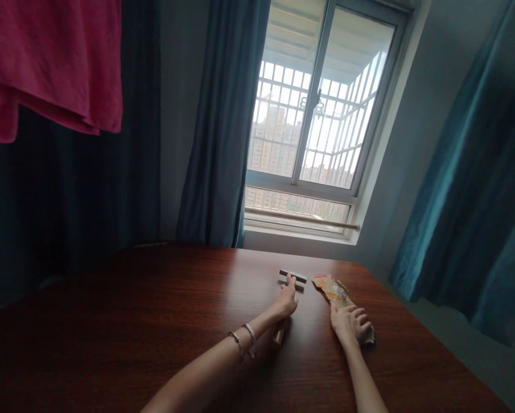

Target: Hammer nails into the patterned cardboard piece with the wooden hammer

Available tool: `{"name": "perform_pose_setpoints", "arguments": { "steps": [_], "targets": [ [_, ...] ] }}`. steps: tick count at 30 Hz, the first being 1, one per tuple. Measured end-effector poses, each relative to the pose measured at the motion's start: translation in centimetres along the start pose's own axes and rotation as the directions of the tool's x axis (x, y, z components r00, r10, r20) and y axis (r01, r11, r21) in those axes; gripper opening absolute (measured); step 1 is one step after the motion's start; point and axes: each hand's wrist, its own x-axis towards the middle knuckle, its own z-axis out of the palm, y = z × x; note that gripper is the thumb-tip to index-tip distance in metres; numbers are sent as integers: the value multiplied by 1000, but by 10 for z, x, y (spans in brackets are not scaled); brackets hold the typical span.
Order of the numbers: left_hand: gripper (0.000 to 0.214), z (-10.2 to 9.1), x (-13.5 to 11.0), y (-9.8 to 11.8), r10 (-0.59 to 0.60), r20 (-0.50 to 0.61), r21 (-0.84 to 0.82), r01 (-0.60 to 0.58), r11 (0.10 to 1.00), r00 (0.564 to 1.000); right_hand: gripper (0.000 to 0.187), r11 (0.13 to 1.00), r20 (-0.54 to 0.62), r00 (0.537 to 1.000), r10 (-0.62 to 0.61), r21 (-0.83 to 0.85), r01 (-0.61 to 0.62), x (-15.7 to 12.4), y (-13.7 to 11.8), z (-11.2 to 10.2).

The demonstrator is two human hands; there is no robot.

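Observation:
My left hand (288,301) is closed around the wooden handle of a hammer, its index finger stretched along toward the head. The hammer's dark, bar-like head (292,276) is held just above the tabletop and casts a shadow there. The brown butt of the handle (278,332) sticks out below the palm. To the right, my right hand (351,323) grips the near part of a long, patterned strip (326,285) with yellow and pink patches. Several thin nails (341,290) stand up from the strip beyond the fingers. The fingers hide part of the strip.
Both hands work over a dark red-brown wooden table (162,321), whose right edge slants down past the strip. Behind it are a barred window (321,115) and a blue curtain (216,126). A pink cloth (59,63) hangs at upper left. Another curtain (468,189) hangs right.

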Motion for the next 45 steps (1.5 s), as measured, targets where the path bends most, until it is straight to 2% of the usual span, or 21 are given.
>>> {"name": "perform_pose_setpoints", "arguments": {
  "steps": [1, 4, 11, 14, 18, 23, 26, 31, 35, 40, 45],
  "targets": [
    [74, -15, -7, -10, 7, -67, 79, -2, 997, 998, 74, 999, 9, 999, -45, 4, 45, -4, -8, 0],
    [77, -65, -29, -41, -50, -189, 174, 84, 981, 981, 75, 985, 35, 985, -168, 35, 167, -18, -34, -1],
    [70, -190, -86, -121, -203, -361, 247, 303, 920, 910, 73, 918, 7, 933, -361, 180, 354, -63, -97, -13],
    [64, -229, -113, -153, -256, -423, 253, 385, 888, 869, 70, 876, 7, 904, -427, 251, 412, -85, -126, -21],
    [59, -264, -143, -182, -286, -500, 250, 453, 856, 817, 70, 800, 31, 850, -525, 360, 481, -114, -165, -35],
    [57, -287, -166, -202, -303, -565, 243, 506, 828, 768, 71, 700, 78, 767, -637, 474, 534, -148, -203, -55],
    [56, -293, -173, -212, -310, -583, 239, 524, 818, 751, 70, 647, 52, 730, -681, 510, 567, -164, -218, -62],
    [58, -298, -176, -224, -313, -567, 276, 534, 799, 762, 66, 527, -33, 643, -765, 541, 656, -175, -231, -61],
    [59, -298, -176, -223, -307, -538, 298, 517, 803, 786, 59, 434, -87, 568, -818, 554, 710, -172, -233, -62],
    [57, -297, -177, -214, -327, -519, 302, 527, 794, 790, 52, 340, -106, 477, -872, 571, 747, -168, -235, -68],
    [52, -296, -177, -205, -354, -493, 371, 560, 740, 795, 53, 311, -119, 454, -883, 576, 756, -167, -236, -68]
  ]
}}
